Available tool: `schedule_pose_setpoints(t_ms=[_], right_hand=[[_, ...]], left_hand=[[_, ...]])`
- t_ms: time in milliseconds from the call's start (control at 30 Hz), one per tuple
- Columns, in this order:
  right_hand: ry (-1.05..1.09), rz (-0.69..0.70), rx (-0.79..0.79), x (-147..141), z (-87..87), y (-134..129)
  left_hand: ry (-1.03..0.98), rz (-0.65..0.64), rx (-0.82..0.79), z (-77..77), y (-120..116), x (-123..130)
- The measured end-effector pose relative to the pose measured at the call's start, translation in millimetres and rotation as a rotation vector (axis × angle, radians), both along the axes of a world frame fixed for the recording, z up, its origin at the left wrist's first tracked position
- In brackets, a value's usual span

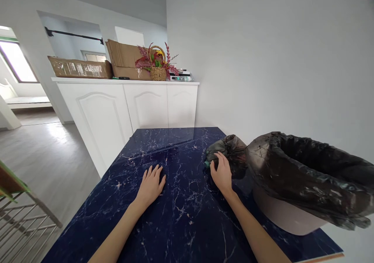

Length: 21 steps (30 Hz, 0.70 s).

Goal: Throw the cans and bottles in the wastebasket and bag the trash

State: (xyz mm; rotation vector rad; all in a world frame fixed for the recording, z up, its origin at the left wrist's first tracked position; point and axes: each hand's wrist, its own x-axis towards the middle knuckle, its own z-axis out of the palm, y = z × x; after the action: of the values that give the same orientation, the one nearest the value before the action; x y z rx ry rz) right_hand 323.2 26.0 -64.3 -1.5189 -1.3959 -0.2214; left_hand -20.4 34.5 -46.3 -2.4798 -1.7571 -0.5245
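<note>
On blue table: bin with black liner; right hand at gathered bag, left hand flat; both hands' fingers loosely parted.

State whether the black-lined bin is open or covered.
Open: the bin shows no lid, and its black liner drapes down outside, leaving the top uncovered.

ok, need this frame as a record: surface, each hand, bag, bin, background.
surface: dark blue table, white veining
left hand: palm down, fingers spread, nothing held
right hand: fingers at the bunched black bag; grip unclear
bag: on table, left of bin
bin: pale, black liner folded over rim
background: white cabinet bearing cardboard boxes, flower basket
</note>
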Motion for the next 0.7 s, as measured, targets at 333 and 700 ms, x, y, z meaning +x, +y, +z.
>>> schedule_pose_setpoints(t_ms=[333,700], right_hand=[[0.131,-0.059,-0.007,2.8,14.6,-7.4],[0.244,-0.106,-0.146,-0.7,8.7,-4.1]], left_hand=[[0.004,0.011,-0.002,-0.8,1.3,2.6],[-0.039,-0.011,0.027,1.8,-0.2,3.0]])
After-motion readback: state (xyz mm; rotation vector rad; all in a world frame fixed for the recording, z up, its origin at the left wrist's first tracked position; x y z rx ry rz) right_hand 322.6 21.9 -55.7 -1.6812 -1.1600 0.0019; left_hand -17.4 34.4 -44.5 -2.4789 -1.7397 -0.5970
